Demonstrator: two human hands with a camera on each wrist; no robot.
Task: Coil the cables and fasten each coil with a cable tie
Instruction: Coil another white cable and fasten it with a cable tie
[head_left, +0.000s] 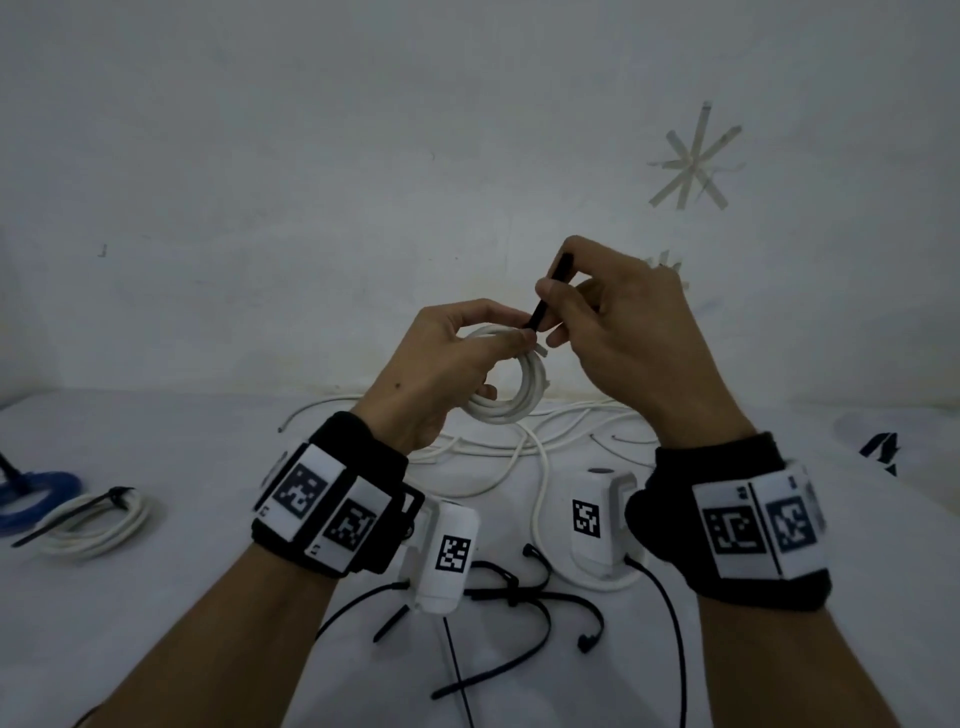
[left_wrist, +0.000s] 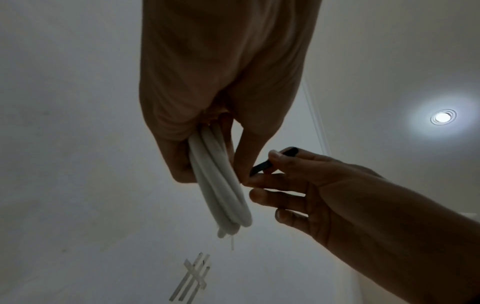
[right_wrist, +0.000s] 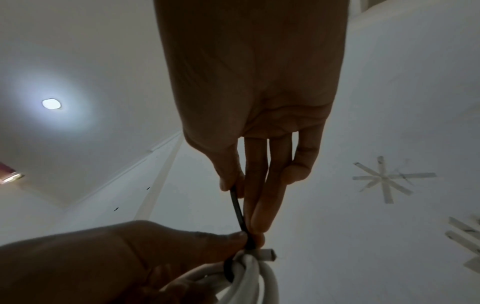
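left hand (head_left: 441, 364) grips the white cable coil (head_left: 511, 395) while right hand (head_left: 618, 322) pinches the black cable tie (head_left: 550, 291) wrapped around it.

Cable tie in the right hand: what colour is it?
Black. The cable tie pinched by the right hand shows best in the head view, against the white coil.

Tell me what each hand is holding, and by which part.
The left hand grips the white cable coil at its top, where the tie wraps it. The right hand pinches the black cable tie by its free tail.
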